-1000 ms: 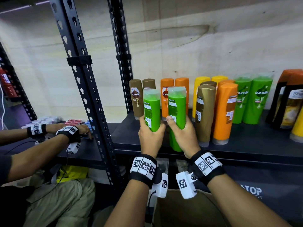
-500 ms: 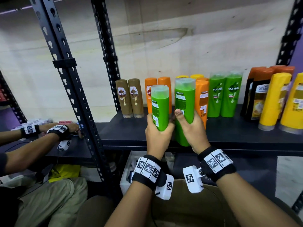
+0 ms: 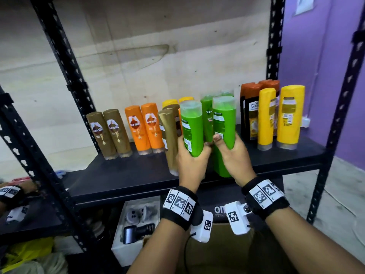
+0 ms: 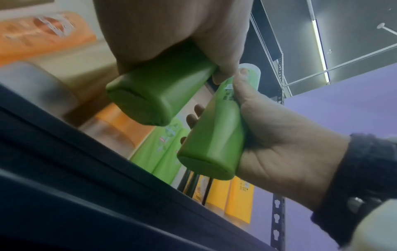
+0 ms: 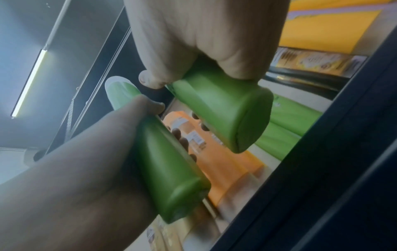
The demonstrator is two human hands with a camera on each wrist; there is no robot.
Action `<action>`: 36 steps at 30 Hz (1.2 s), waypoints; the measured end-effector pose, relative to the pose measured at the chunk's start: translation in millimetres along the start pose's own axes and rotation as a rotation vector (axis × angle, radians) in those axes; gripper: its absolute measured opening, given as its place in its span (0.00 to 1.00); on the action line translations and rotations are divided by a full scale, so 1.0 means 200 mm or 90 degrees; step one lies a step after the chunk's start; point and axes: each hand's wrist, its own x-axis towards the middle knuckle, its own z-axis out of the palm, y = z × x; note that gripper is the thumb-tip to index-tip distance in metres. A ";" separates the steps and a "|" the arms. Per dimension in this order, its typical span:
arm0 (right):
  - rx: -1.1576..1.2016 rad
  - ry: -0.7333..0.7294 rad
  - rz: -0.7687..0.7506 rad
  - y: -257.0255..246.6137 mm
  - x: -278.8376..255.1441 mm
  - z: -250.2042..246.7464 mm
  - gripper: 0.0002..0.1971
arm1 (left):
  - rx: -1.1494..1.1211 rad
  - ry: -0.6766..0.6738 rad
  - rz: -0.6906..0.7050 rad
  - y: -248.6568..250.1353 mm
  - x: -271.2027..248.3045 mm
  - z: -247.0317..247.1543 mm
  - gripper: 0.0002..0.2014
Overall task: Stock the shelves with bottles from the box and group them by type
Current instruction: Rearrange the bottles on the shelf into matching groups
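Observation:
In the head view my left hand [image 3: 189, 167] grips one green bottle [image 3: 192, 125] and my right hand [image 3: 236, 155] grips a second green bottle [image 3: 224, 119]. Both are upright, side by side, above the front of the black shelf [image 3: 128, 175]. Two more green bottles [image 3: 207, 107] stand on the shelf right behind them. The left wrist view shows my left hand [image 4: 171, 34] wrapped round its bottle [image 4: 154, 95], whose base is off the shelf. From the right wrist, my right hand [image 5: 206, 34] is curled round its bottle [image 5: 225, 108].
On the shelf stand brown bottles [image 3: 108, 133], orange bottles [image 3: 144, 127], a gold bottle [image 3: 170, 139] near the front, dark bottles [image 3: 249, 111] and yellow bottles [image 3: 290, 115]. A cardboard box [image 3: 217, 250] sits below. Another person's hand [image 3: 11, 192] works at the far left.
Both hands have carried their green bottles to the right along the shelf, from in front of the orange bottles to in front of the green ones. The view has swung right too.

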 end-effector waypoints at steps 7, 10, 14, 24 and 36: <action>-0.014 0.024 0.011 0.04 0.08 -0.17 0.23 | -0.013 -0.032 -0.029 -0.04 0.00 0.21 0.22; -0.013 0.021 0.017 0.06 0.11 -0.21 0.23 | -0.018 -0.039 -0.044 -0.08 0.01 0.27 0.23; 0.003 0.006 0.043 0.11 0.14 -0.24 0.19 | -0.002 -0.046 -0.046 -0.14 0.02 0.34 0.22; -0.019 0.010 0.039 0.26 0.25 -0.24 0.28 | -0.012 -0.053 -0.045 -0.24 0.11 0.44 0.17; 0.004 0.024 0.103 0.39 0.27 -0.26 0.45 | 0.004 -0.074 0.022 -0.31 0.09 0.44 0.35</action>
